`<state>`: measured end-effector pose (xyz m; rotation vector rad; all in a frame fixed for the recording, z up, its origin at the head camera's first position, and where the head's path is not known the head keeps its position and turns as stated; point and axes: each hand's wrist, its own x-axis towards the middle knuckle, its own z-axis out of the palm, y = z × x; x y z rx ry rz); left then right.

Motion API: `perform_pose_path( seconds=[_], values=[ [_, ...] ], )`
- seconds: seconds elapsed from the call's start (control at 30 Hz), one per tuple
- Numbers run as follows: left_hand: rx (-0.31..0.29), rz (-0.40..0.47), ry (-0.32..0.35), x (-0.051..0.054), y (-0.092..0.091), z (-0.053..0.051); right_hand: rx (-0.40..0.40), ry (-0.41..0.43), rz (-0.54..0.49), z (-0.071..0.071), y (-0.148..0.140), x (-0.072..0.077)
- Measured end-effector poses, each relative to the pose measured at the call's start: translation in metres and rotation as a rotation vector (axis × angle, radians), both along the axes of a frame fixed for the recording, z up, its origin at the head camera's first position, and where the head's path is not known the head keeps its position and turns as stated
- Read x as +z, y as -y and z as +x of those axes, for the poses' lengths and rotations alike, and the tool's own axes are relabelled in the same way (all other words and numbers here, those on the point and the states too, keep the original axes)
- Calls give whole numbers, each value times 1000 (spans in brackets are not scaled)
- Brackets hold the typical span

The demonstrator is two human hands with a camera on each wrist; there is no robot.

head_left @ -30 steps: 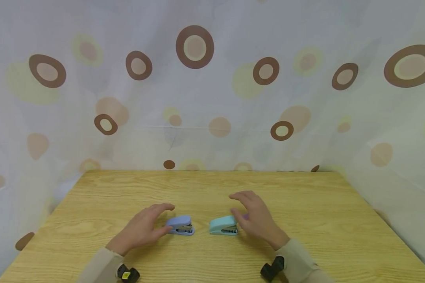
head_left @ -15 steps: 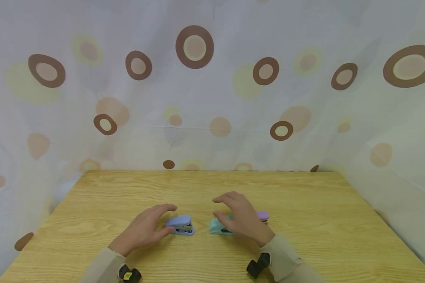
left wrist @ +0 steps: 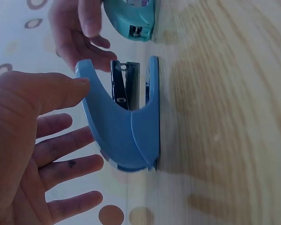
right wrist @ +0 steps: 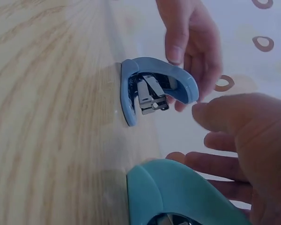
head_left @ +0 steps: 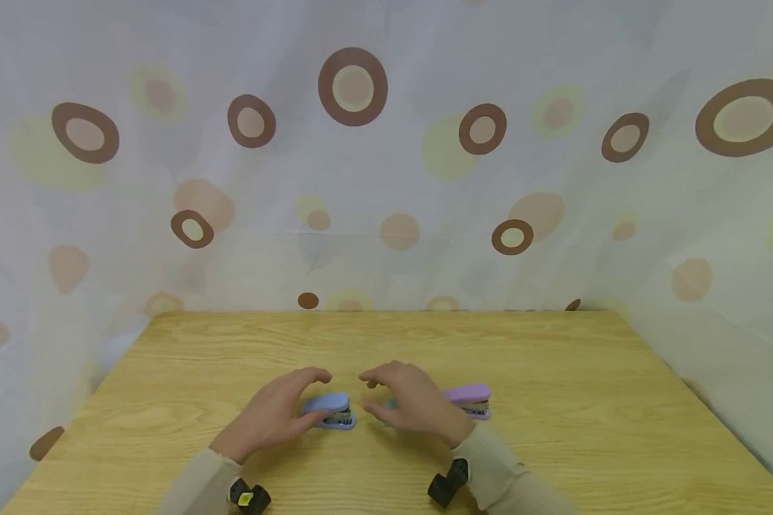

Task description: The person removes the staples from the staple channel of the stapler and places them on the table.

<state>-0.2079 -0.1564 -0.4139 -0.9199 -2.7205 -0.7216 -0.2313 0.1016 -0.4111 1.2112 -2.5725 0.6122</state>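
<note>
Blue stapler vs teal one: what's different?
Colour: the blue stapler is light blue, the teal stapler green-blue.
Nearest hand: the left hand for the blue stapler, the right hand for the teal stapler.
Head view: the blue stapler mostly shows; the right hand hides most of the teal stapler.
Both sit on the wooden table.

From the head view I see that the right hand point(head_left: 415, 400) has swung leftward over the last second, now covering most of the teal stapler point(right wrist: 182, 190) and baring the purple stapler point(head_left: 469, 394) (only a sliver of it peeked out at first). I also see the left hand point(head_left: 273, 415) edged slightly rightward along the blue stapler point(head_left: 328, 401), narrowing the gap between the hands.
</note>
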Motion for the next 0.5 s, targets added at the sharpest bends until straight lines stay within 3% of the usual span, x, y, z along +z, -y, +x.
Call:
perform_pose_path(
  seconds=[0.1,0.3,0.5],
  values=[
    [-16,2,0,1,-5,-2,-19,-37,30,0,3,-3],
    [-32,0,5,-2,-7,-2,-46,24,123,1,9,1],
    [-36,33,-26,-4,-11,-2,-2,98,167,-1,15,12]
  ],
)
